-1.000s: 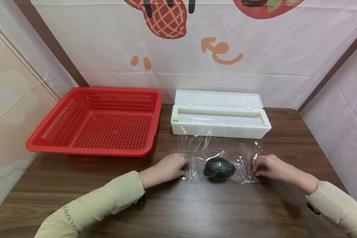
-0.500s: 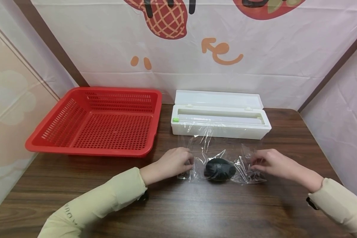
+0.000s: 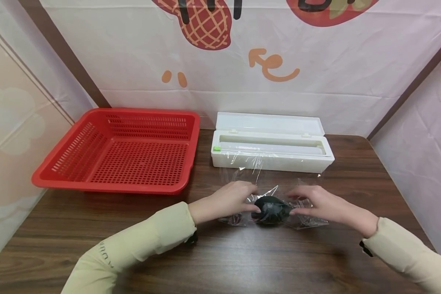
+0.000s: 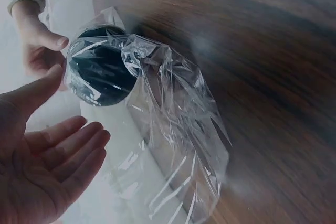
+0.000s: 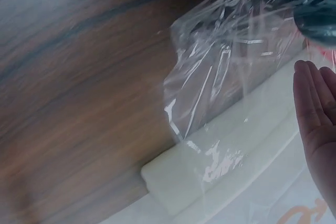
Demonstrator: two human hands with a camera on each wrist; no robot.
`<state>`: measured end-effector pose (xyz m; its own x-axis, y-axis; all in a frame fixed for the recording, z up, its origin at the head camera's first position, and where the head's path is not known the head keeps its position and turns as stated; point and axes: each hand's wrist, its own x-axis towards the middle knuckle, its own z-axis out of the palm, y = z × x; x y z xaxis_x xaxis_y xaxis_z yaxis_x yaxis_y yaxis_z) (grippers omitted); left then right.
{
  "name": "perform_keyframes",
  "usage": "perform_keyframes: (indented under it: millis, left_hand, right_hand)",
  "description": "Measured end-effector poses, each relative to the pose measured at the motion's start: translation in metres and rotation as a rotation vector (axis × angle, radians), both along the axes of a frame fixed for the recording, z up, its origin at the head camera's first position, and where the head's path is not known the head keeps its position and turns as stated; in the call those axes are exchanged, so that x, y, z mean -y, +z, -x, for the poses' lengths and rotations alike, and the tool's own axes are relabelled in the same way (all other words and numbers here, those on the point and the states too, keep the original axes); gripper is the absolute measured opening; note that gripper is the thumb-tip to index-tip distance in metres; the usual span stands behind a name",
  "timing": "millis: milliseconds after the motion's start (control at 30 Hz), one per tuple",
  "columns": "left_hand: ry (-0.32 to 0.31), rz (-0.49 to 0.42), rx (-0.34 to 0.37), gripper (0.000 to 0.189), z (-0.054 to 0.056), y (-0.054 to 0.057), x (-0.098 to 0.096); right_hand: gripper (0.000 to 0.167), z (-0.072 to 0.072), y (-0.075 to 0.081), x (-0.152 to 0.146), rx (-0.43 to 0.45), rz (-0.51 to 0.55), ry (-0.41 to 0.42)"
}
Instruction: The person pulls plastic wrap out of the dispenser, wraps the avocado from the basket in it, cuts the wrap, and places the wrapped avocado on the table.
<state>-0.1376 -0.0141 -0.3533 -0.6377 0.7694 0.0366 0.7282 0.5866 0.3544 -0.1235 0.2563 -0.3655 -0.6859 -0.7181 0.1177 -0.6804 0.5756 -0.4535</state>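
A dark, egg-shaped avocado (image 3: pixel 272 212) lies on the table under clear cling film (image 3: pixel 310 222). My left hand (image 3: pixel 226 203) is at its left side, thumb tip right at the avocado's edge and fingers loosely extended. On the opposite side is my right hand (image 3: pixel 325 204), its thumb close to the narrow end. In the left wrist view, film stretches over the avocado (image 4: pixel 100 72) and bunches into loose folds beside it. The right wrist view has my right hand (image 5: pixel 320 111) with nearly straight fingers below the wrapped avocado (image 5: pixel 320 22).
Behind the avocado stands a white cling film dispenser (image 3: pixel 272 162), lid up, with film running out over its front. A red plastic basket (image 3: pixel 114 185) sits at the back left of the brown wooden table (image 3: pixel 242 261). A printed cloth (image 3: pixel 132 61) hangs behind.
Both hands have let go of the film's side edges and moved inward to the avocado. The film's loose ends now lie partly beneath the hands.
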Motion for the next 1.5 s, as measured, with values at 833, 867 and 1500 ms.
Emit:
perform_keyframes:
  millis: [833, 867, 1500]
  left_hand:
    - [-0.012, -0.021, 0.195, 0.047, 0.003, -0.014, -0.021]
    - [-0.014, -0.021, 0.209, 0.047, 0.003, -0.013, -0.021]
    - [0.021, 0.019, 0.445, 0.049, 0.018, -0.015, -0.023]
  right_hand:
    - [0.047, -0.004, -0.01, 0.024, 0.151, 0.058, 0.025]
    - [0.047, -0.004, -0.011, 0.024, 0.168, 0.068, 0.031]
    - [0.053, -0.006, -0.007, 0.023, -0.031, 0.084, 0.029]
